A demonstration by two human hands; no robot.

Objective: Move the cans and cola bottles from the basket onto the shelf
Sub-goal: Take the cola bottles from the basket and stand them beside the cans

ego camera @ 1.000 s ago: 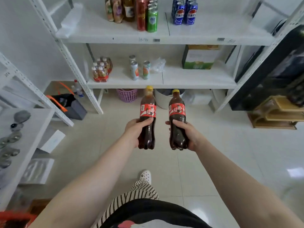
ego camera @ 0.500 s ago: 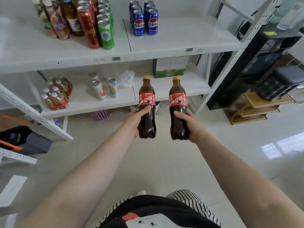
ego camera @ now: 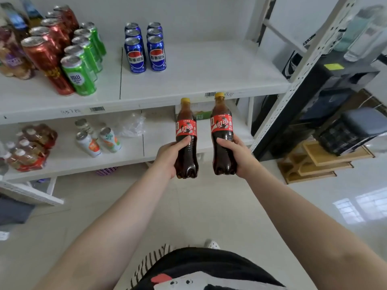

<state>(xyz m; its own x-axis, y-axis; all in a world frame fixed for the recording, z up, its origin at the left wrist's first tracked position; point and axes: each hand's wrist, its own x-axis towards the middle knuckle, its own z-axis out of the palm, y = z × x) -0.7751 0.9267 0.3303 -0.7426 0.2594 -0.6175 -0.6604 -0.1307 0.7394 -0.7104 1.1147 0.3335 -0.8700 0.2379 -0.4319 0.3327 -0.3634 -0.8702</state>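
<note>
My left hand (ego camera: 167, 156) grips the lower body of an upright cola bottle (ego camera: 186, 132) with a red label and yellow cap. A second upright cola bottle (ego camera: 222, 126) is held the same way by my right hand (ego camera: 240, 155). Both bottles hang in the air just in front of the white shelf (ego camera: 199, 80), their caps level with the upper board's front edge. On that board stand several blue cola cans (ego camera: 145, 53), with red cans (ego camera: 47, 57) and green cans (ego camera: 81, 65) to their left. The basket is out of view.
The upper board is bare right of the blue cans. The lower shelf (ego camera: 69, 162) holds a shrink-wrapped bottle pack (ego camera: 29, 149), three white cans (ego camera: 94, 139), a plastic bag and a carton. A perforated shelf post (ego camera: 293, 80) stands at the right, wooden racks (ego camera: 318, 162) on the floor beyond.
I have come closer to the shelf and the view has swung right. Both bottles have risen from lower-shelf height to the upper board's edge, still held in my hands.
</note>
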